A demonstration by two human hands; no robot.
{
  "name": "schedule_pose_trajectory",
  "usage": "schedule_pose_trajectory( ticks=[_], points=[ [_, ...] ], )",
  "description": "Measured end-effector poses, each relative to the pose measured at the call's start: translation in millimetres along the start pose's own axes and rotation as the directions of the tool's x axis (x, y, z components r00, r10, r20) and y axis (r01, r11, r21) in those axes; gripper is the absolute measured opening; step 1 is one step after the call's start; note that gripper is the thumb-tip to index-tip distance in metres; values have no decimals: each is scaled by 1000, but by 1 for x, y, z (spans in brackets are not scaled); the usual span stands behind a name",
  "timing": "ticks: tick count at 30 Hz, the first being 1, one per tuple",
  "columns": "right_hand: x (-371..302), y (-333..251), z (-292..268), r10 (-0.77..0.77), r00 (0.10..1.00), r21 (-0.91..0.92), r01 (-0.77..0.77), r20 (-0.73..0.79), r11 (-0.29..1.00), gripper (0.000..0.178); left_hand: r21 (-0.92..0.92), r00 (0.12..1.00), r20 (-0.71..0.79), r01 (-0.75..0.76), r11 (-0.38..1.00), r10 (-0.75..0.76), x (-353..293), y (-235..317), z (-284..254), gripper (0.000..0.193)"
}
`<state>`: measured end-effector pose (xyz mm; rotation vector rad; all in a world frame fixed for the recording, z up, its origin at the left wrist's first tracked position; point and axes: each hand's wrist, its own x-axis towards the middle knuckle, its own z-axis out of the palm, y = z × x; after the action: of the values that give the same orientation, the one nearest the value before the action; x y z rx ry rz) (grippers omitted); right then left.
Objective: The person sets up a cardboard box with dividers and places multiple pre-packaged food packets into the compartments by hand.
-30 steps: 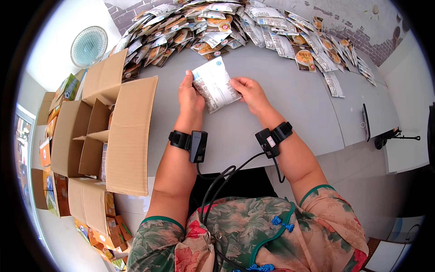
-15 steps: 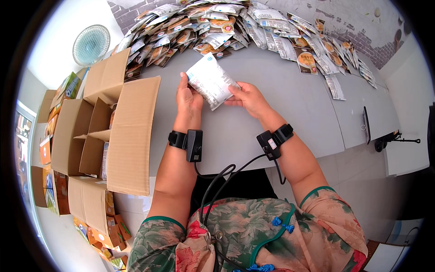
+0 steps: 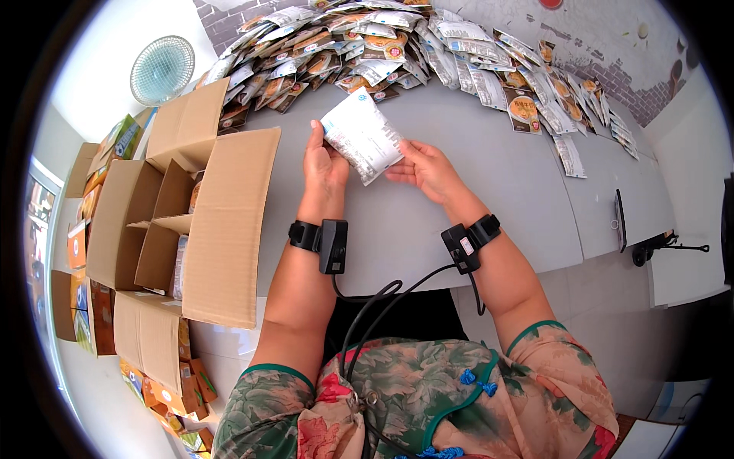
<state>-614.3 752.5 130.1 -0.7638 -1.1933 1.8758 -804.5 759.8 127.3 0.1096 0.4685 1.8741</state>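
A white sealed food packet [image 3: 362,136], its printed back facing up, is held tilted above the grey table [image 3: 382,229]. My left hand [image 3: 325,162] supports its left edge, thumb raised beside it and the other fingers partly hidden beneath. At the lower right corner, my right hand [image 3: 425,170] pinches the packet between thumb and fingers. Beyond both hands, a big heap of similar packets [image 3: 375,47], some white side up and some brown side up, covers the far part of the table.
An open cardboard box [image 3: 229,229] with inner dividers and some packets inside stands to my left, flaps spread. Orange printed cartons [image 3: 84,302] are stacked beyond it. A round fan [image 3: 162,70] is at the far left. A dark flat device [image 3: 620,220] stands at the table's right end.
The packet stays in both hands, nearly unchanged in tilt. My view has shifted slightly, so the box, heap and hands all appear a little displaced.
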Motion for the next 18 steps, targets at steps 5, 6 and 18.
schedule_pose_trajectory(
  ticks=[5,6,18],
  points=[
    [0,-5,-1,184,980,120,-192,68,974,67,63,991,121,-65,996,57,0,2,3,25],
    [1,-4,-3,226,969,160,-240,98,958,72,92,982,166,-107,990,91,-5,3,7,25],
    [-7,-13,-3,27,983,615,-134,181,777,56,497,524,819,-447,743,-233,-38,16,31,30]
  ],
)
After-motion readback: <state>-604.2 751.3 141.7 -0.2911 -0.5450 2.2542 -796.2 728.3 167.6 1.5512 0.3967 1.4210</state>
